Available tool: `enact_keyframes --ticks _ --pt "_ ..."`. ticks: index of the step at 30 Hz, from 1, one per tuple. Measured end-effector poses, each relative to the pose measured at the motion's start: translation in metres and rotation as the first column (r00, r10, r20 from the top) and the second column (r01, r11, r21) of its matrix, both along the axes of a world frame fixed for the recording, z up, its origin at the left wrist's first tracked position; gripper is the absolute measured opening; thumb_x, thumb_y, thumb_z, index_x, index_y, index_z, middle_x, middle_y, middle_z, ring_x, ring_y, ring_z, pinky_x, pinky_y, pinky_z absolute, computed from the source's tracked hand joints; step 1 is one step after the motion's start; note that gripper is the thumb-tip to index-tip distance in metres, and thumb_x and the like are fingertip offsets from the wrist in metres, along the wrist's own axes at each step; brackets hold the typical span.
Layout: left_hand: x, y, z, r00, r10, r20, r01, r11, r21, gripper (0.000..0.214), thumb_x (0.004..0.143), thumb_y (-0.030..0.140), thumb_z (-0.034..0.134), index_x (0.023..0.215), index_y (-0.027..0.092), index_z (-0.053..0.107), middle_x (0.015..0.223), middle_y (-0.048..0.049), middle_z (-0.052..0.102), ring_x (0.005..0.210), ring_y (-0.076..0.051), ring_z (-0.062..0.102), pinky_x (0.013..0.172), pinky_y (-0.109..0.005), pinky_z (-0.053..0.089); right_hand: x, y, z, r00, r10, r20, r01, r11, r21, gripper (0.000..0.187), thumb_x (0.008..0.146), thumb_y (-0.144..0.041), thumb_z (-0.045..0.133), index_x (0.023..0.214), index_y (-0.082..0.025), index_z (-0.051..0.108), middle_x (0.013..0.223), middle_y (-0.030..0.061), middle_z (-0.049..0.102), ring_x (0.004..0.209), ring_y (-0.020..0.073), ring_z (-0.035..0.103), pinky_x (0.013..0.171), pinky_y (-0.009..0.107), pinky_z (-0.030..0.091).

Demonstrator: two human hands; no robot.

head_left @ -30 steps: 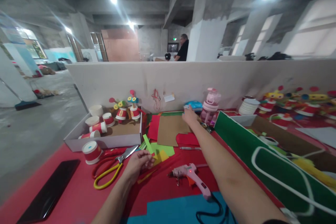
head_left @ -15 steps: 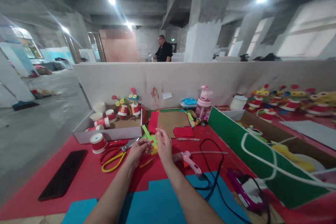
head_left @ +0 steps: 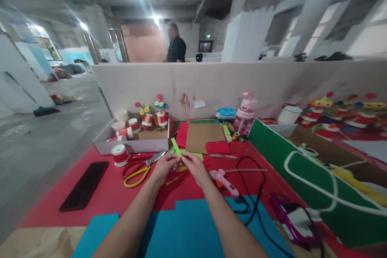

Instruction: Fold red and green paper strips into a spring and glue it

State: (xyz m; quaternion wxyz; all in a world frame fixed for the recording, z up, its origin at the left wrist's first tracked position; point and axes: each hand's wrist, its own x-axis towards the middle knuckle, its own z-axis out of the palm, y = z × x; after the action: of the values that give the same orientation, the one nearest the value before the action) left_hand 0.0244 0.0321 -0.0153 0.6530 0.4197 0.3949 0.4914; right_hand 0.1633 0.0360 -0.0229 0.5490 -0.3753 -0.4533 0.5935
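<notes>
My left hand [head_left: 167, 167] and my right hand [head_left: 195, 166] meet over the red table, fingers pinched together. Between their fingertips is a small red piece [head_left: 181, 159], mostly hidden, perhaps paper. Just beyond them lie light-green paper strips [head_left: 175, 146]. Yellow strips [head_left: 175, 178] lie under the hands. Left of my left hand are scissors with yellow handles [head_left: 137, 177] and another red-handled tool [head_left: 133, 163]. A pink glue gun [head_left: 225, 182] with a lit red light rests right of my right hand, a clear glue stick [head_left: 246, 170] jutting from it.
Blue sheets [head_left: 193, 225] cover the near side. A black phone [head_left: 84, 185] lies left. A white box [head_left: 133, 146] holds paper cups and cup figures. Brown cardboard [head_left: 204, 137], a pen [head_left: 223, 156], a green-sided box [head_left: 290, 177] and black cable [head_left: 256, 201] surround the hands. A person [head_left: 176, 46] stands beyond the partition.
My right hand has lowered and its fingertips have come together with my left hand's on the small piece. The view has shifted slightly. The person beyond the partition has moved left.
</notes>
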Motion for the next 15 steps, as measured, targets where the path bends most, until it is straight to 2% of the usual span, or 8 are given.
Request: enact_keyframes --ticks 2,8,15 --pt "0.0003 -0.0003 0.001 1.0 0.012 -0.014 -0.012 1.0 0.001 0.034 0.058 0.032 0.08 0.077 0.011 0.061 0.064 -0.0042 0.066 0.047 -0.007 0.053 0.05 -0.02 0.043 0.0033 0.0002 0.0006 1.0 0.009 0.026 -0.009 1.0 0.007 0.029 0.063 -0.032 0.07 0.088 -0.019 0.067 0.082 0.0027 0.068 0.072 0.0173 0.063 0.077 0.034 0.051" --pt "-0.0005 0.0004 0.0013 0.999 0.037 -0.01 -0.037 0.999 0.01 0.032 0.058 0.032 0.08 0.075 0.012 0.062 0.06 -0.0022 0.064 0.049 -0.008 0.054 0.051 -0.021 0.042 0.009 0.0 0.0012 0.992 0.102 -0.076 -0.104 0.994 -0.031 0.034 0.06 -0.02 0.064 0.094 -0.018 0.068 0.083 0.0026 0.067 0.08 0.0183 0.064 0.084 0.037 0.05" --pt "0.0004 -0.0011 0.0038 0.994 0.108 -0.015 -0.107 0.994 0.021 0.028 0.059 0.031 0.078 0.071 0.012 0.063 0.05 0.0024 0.054 0.042 -0.006 0.044 0.041 -0.018 0.03 0.0019 -0.0022 -0.0018 0.985 0.117 -0.128 -0.124 0.991 -0.055 0.037 0.059 -0.026 0.073 0.094 -0.017 0.065 0.085 0.0033 0.068 0.077 0.0165 0.065 0.083 0.036 0.05"
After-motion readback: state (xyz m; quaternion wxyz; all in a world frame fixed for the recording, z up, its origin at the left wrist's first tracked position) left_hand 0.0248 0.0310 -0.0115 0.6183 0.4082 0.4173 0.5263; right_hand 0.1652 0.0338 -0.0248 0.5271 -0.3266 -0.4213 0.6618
